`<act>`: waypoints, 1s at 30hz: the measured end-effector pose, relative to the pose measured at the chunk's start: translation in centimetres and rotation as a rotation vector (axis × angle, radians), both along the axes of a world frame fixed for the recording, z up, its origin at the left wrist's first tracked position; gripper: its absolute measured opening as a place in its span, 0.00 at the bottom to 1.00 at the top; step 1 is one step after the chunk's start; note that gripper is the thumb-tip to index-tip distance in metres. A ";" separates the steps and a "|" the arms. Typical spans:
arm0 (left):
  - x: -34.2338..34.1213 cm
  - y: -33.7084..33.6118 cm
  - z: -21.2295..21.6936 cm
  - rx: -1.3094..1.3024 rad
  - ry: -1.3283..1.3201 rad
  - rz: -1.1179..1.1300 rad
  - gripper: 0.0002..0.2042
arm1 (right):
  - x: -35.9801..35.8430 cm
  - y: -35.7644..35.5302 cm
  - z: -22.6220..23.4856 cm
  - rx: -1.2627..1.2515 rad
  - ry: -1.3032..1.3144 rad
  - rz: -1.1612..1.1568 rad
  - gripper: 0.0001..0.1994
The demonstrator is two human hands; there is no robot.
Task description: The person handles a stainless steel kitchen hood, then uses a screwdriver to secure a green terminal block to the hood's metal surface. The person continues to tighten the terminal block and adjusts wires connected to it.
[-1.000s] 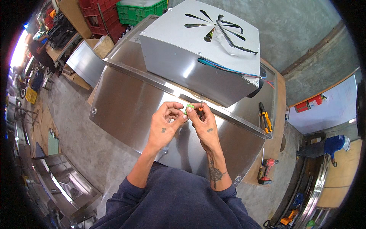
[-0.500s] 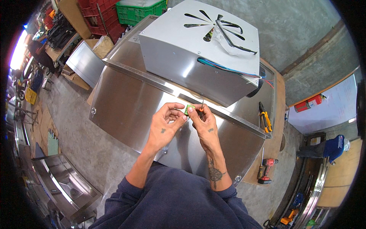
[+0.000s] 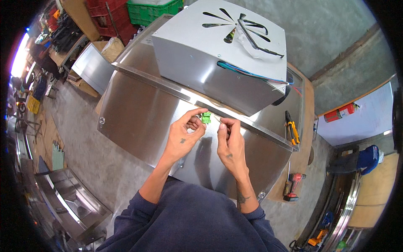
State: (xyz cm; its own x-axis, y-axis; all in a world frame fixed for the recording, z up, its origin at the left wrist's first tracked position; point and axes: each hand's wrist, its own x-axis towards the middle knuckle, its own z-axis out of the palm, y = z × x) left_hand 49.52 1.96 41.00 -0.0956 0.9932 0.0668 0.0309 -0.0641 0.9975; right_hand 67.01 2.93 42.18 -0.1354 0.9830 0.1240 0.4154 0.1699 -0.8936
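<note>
I stood in a metal workshop: a large polished stainless-steel sheet housing (image 3: 142, 122) lay before me, a red cordless drill (image 3: 294, 185) and yellow-handled pliers (image 3: 291, 130) beside it, stacked red plastic crates (image 3: 105, 17) on the bare concrete floor (image 3: 84, 164).

I see a small white sticker (image 3: 147, 40) on the shiny metal cover (image 3: 138, 113), up at eleven o'clock from my hands. Past it, also at eleven o'clock, sits a lumpy tan bag (image 3: 112, 46) on a brown cardboard box (image 3: 98, 46). I see no screens or signs.
</note>
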 end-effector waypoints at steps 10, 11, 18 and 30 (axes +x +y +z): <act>0.4 -0.2 -0.1 0.059 0.138 0.035 0.22 | -0.1 -0.8 -0.4 0.481 -0.213 0.045 0.07; 0.4 -0.2 -0.1 0.066 0.142 0.037 0.22 | -0.1 -0.7 -0.4 0.492 -0.212 0.039 0.07; 0.7 -0.5 0.6 0.149 0.263 0.096 0.22 | -0.2 -0.7 -0.3 0.508 -0.251 0.058 0.09; 0.8 -0.5 1.6 0.262 0.458 0.108 0.22 | 0.2 -1.3 1.1 0.496 -0.373 0.100 0.13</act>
State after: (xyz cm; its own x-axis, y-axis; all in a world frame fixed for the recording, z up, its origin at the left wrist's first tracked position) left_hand 50.35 1.44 42.64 -0.0988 0.9238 0.3699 0.4788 -0.2817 0.8315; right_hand 67.18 1.68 43.26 -0.3464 0.8006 0.4889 0.6446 0.5818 -0.4960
